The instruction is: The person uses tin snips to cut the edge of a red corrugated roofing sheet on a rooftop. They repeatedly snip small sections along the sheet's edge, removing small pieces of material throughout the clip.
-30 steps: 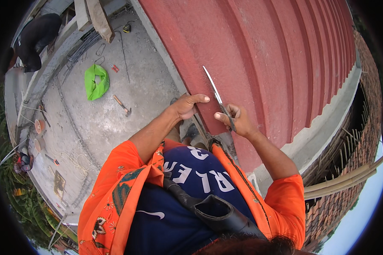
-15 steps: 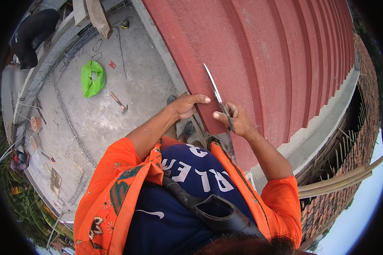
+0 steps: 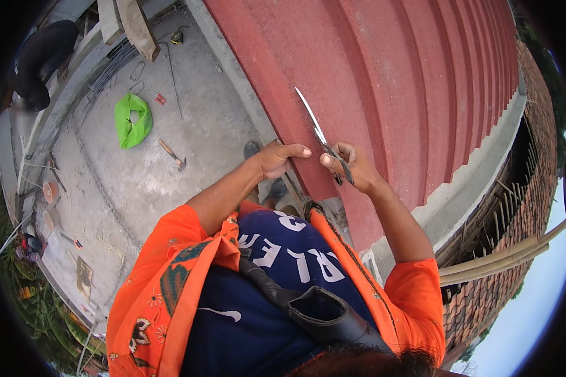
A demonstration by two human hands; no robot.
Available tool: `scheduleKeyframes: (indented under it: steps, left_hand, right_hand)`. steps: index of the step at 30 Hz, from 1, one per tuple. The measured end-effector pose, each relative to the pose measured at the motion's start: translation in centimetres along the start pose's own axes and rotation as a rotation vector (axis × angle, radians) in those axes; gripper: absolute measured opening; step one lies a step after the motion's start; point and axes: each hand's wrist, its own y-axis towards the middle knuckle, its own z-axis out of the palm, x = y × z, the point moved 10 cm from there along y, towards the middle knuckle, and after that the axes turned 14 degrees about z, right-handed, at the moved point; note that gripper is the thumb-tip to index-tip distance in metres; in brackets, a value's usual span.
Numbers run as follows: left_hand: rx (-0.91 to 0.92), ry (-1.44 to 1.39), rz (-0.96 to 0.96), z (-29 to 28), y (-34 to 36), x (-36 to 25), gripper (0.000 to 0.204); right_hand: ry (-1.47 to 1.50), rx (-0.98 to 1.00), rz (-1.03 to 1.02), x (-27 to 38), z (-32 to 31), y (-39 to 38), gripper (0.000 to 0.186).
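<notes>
A red ribbed roofing sheet (image 3: 343, 69) stretches out before me to the right. At its near left edge my left hand (image 3: 275, 159) is closed, thumb lying along the top and the other fingers curled beneath the rim, partly hidden. My right hand (image 3: 358, 168) holds a pair of scissors (image 3: 318, 131) by the dark handles. Their long silver blades point away from me over the red surface, slightly to the left. From this angle the blades look nearly together, and whether they touch the sheet I cannot tell.
On the concrete floor to the left lie a hammer (image 3: 172, 155), a green cloth (image 3: 133, 120), red-handled pliers (image 3: 160, 98) and a tape measure (image 3: 177, 38). Wooden planks (image 3: 137, 28) jut in at the top. A person in dark clothes (image 3: 44, 60) bends at far left.
My right hand has shifted slightly, and the scissors with it, their tip a little farther up and left. My left hand keeps its place at the sheet's edge. The view has turned slightly.
</notes>
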Motion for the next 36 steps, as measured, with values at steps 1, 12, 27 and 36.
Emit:
scheduleKeyframes:
  steps: [1,12,27,36]
  left_hand:
    - [-0.011,0.010,-0.007,-0.6,0.1,0.3,0.055]
    - [0.005,-0.005,-0.027,-1.2,0.5,0.3,0.053]
    - [0.024,-0.007,-0.008,-1.5,0.7,0.3,0.056]
    - [0.009,-0.023,-0.022,-1.8,0.8,0.6,0.052]
  right_hand:
    - [0.005,-0.016,0.006,0.1,0.2,0.1,0.058]
    - [-0.143,-0.106,-0.096,-0.1,0.7,1.2,0.064]
    - [-0.042,-0.029,-0.030,0.9,0.3,1.5,0.058]
    - [-0.142,-0.058,-0.148,0.2,0.8,2.4,0.054]
